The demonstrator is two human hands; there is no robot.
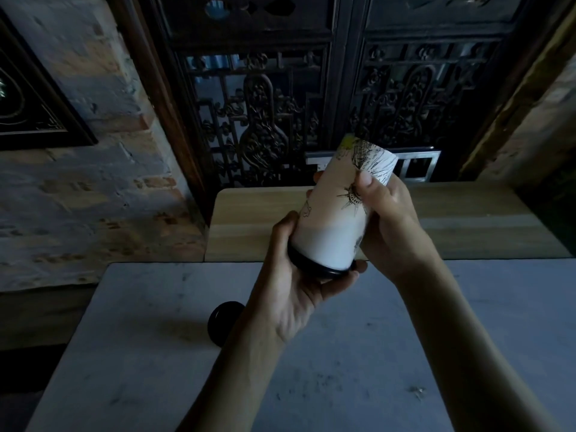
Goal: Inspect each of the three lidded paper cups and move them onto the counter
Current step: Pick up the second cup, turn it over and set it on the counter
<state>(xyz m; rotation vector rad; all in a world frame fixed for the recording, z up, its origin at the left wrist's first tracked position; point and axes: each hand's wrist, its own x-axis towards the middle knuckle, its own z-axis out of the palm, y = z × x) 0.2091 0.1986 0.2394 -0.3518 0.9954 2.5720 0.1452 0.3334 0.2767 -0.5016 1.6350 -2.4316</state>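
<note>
A white paper cup with black line drawings and a black lid is held tilted in the air, lid end toward me, base pointing away. My left hand cups the lid end from below. My right hand grips the cup's side near the base, thumb on the drawing. A second cup shows only as a black lid on the grey marble surface, partly hidden behind my left forearm. No third cup is in view.
A wooden counter lies beyond the marble surface, below a dark carved wooden screen. A brick wall with a framed dark picture stands to the left.
</note>
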